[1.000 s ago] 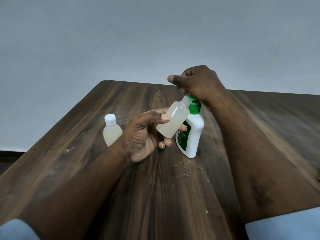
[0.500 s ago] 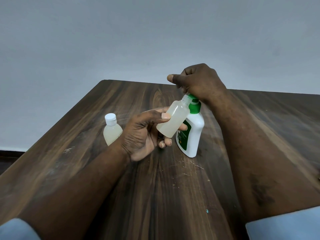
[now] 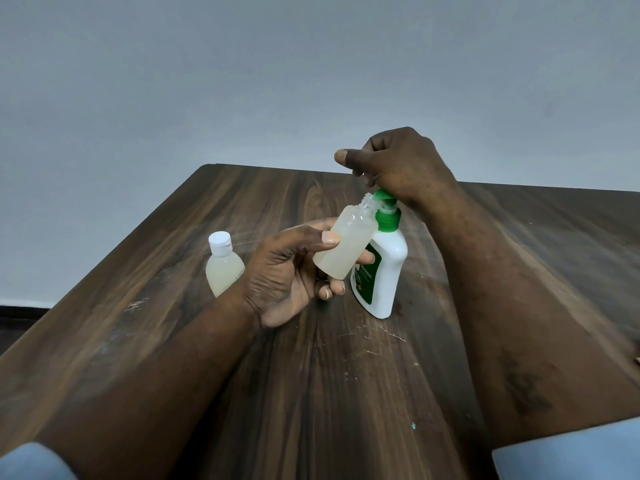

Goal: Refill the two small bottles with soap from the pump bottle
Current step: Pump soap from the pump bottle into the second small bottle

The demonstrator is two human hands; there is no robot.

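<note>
My left hand [image 3: 287,271] grips the uncapped small bottle [image 3: 344,245], tilted so its open neck sits right at the green spout of the pump bottle [image 3: 382,265] on the worktop [image 3: 311,393]. My right hand [image 3: 398,164] rests closed atop the pump head. Farther left stands the capped small bottle [image 3: 223,268], partly behind my left wrist.

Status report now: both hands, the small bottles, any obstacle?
Left hand holds open small bottle, tilted at pump spout. Right hand on pump bottle head. Capped small bottle stands aside. No obstacle.
</note>
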